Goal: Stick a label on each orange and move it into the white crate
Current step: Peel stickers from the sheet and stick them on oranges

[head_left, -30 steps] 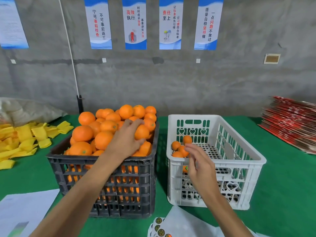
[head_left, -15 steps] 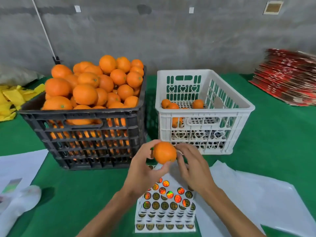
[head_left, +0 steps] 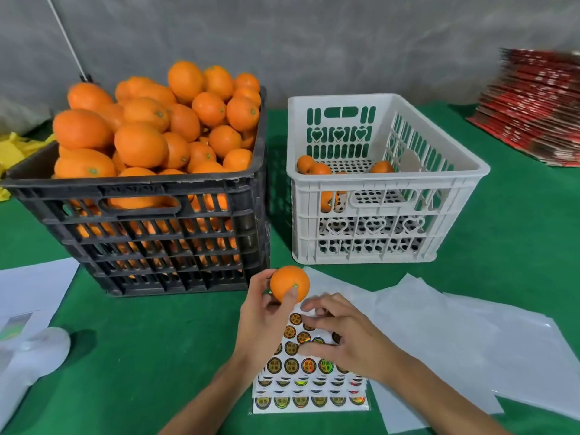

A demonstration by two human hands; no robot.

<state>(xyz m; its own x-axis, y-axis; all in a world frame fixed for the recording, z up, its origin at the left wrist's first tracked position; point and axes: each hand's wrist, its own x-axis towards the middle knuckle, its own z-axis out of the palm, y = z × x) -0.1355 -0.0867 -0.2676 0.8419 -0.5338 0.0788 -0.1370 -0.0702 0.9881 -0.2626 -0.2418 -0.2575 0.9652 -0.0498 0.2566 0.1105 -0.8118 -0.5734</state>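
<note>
Head view looks down on a green table [head_left: 157, 340] with two crates side by side at the back. Left hand [head_left: 266, 321] grips one orange [head_left: 289, 284] between thumb and curled fingers, lifted just above the far edge of the label sheet [head_left: 310, 381] and in front of the gap between the crates. Right hand [head_left: 342, 334] lies over the upper rows of that sheet, fingers bent down onto the round labels; its fingertips are blurred, so whether they pinch a label or merely press the sheet cannot be told. The sheet shows rows of dark round stickers with shiny centres, the lowest rows clear of both hands. A black crate [head_left: 141, 240] on the left is heaped with oranges above its rim. The white crate [head_left: 383, 221] on the right holds only a few oranges [head_left: 317, 169] along its near-left floor and one farther right. White paper sheets [head_left: 470, 334] spread beside and partly under the label sheet on the right. A stack of red cartons [head_left: 533, 108] sits at the far right, and yellow wrappers [head_left: 12, 149] lie at the far left behind the black crate.
</note>
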